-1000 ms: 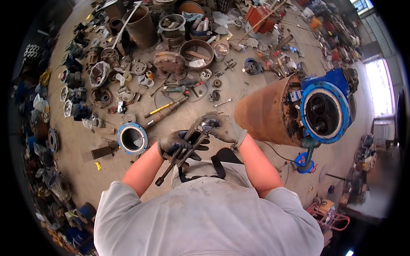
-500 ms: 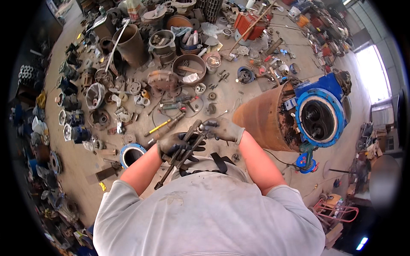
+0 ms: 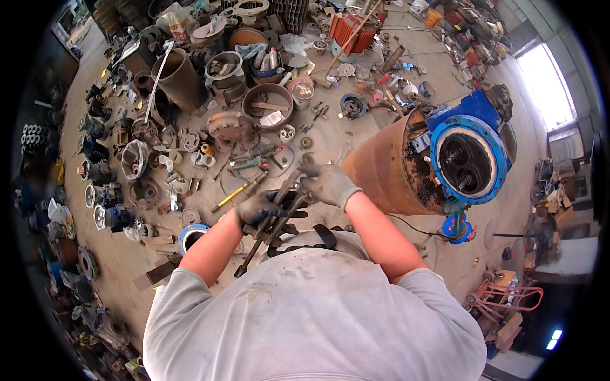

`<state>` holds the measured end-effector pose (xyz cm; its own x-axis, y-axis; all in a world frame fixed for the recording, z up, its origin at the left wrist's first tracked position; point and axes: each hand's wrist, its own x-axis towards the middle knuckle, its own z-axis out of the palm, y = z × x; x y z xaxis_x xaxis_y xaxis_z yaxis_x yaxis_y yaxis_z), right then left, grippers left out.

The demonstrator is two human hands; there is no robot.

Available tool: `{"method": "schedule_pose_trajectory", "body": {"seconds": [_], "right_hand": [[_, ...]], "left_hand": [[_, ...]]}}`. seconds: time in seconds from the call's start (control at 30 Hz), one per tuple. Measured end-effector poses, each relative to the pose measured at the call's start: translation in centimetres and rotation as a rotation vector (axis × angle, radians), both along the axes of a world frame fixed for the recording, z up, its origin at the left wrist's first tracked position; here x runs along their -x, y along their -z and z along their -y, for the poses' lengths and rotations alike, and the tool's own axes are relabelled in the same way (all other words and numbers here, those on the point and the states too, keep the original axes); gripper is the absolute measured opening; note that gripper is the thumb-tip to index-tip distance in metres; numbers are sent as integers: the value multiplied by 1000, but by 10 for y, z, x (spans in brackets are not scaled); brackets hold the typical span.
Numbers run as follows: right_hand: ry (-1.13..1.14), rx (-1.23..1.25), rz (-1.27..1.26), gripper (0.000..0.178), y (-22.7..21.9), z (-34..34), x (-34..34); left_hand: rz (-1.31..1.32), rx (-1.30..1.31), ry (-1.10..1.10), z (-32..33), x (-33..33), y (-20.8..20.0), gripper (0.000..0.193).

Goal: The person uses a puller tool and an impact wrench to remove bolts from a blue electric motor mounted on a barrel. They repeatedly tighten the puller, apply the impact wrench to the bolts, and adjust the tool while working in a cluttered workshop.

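Observation:
In front of my belly I hold a dark steel tool (image 3: 251,254) with long, nearly parallel bars, resembling a gear puller. It slants from upper right to lower left. My left hand (image 3: 257,211), in a blackened work glove, is closed around the middle of the bars, some fingertips showing on the far side. Gloved in grey, my right hand (image 3: 328,186) has its fingers curled on the tool's upper end, and they hide part of it. To the right of that hand lies a large rusty cylinder (image 3: 381,165) beside a blue machine housing (image 3: 467,108) with two round openings inside its flange.
Beyond my hands lie a yellow-handled tool (image 3: 230,197) and a green power tool (image 3: 248,163) with its cable. A rusty basin (image 3: 289,117) and a tall rusty pipe (image 3: 181,79) stand farther off. Several motors (image 3: 114,217) line the left. A red hand truck (image 3: 518,295) is at right.
The whole scene has shifted a little left and up in the picture. Both hands still hold the steel tool, which tilts slightly more upright, and my right fingers are curled more over its upper end.

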<state>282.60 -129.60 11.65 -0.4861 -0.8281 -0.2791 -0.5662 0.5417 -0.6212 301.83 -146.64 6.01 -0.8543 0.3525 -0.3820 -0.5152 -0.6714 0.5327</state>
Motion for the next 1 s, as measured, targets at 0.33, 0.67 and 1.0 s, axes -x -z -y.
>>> {"method": "schedule_pose_trajectory", "body": {"seconds": [0.33, 0.67, 1.0], "right_hand": [[-240, -18, -150, 36, -161, -25, -15], [-1165, -873, -135, 36, -227, 39, -103], [-964, -991, 199, 35, -126, 53, -99]], "left_hand": [[502, 107, -405, 66, -109, 103, 42], [1069, -31, -549, 34, -358, 271, 11], [1239, 7, -482, -35, -501, 321, 11]]}}
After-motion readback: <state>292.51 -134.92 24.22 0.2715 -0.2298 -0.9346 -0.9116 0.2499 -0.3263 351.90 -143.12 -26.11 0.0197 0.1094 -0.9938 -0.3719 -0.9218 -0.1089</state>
